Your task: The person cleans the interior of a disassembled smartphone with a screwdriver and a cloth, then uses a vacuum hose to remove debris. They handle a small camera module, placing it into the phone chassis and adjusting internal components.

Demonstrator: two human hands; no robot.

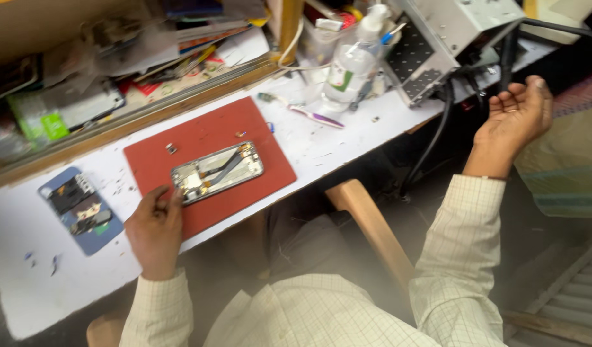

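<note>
An opened phone body [217,172] with its insides showing lies on a red work mat [270,168] on the white bench. My left hand [156,230] rests on the mat, its fingertips touching the phone's left end. My right hand [515,117] is raised off to the right, past the bench's edge, palm up with fingers loosely curled and nothing in it. It hangs close to a black cable [505,59] that runs from a grey metal box [437,38].
A blue phone back cover [81,209] holding loose parts lies left of the mat. A toothbrush [302,110], a clear squeeze bottle [352,61] and small screws sit behind the mat. A cluttered shelf runs along the back. A wooden chair arm [371,226] juts below the bench.
</note>
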